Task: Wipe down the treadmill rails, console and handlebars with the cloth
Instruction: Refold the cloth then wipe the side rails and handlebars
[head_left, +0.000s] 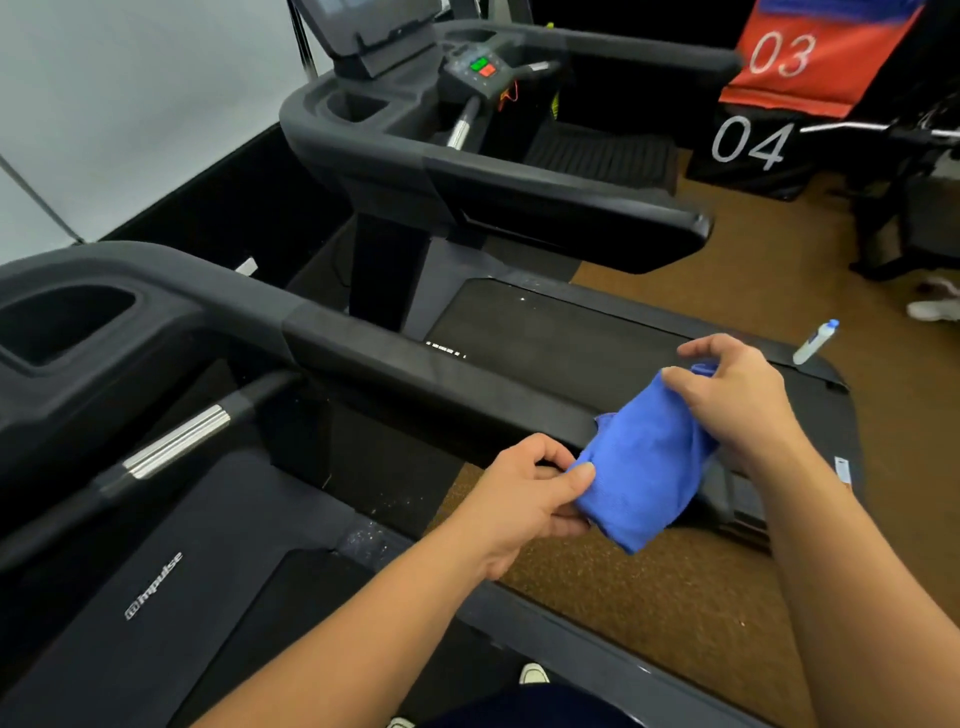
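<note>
Over the end of the near treadmill's side rail (426, 374), one blue cloth (641, 465) is bunched between two hands: left hand (524, 501) pinches its lower edge, right hand (737, 400) clamps the top. Risk: a loose fold could slip from either grip and drop to the floor. Count: two treadmills, one spray bottle (815, 342) on the far deck.

location: a gym floor. we identify it by two treadmills set side by side: the near treadmill (156, 571), marked "impulse", lies left of our hands, and a second treadmill (519, 208) with a console (480, 67) stands beyond them. numbered banners (779, 57) reading 03 and 04 hang far beyond our right hand, above brown flooring (675, 597).
</note>
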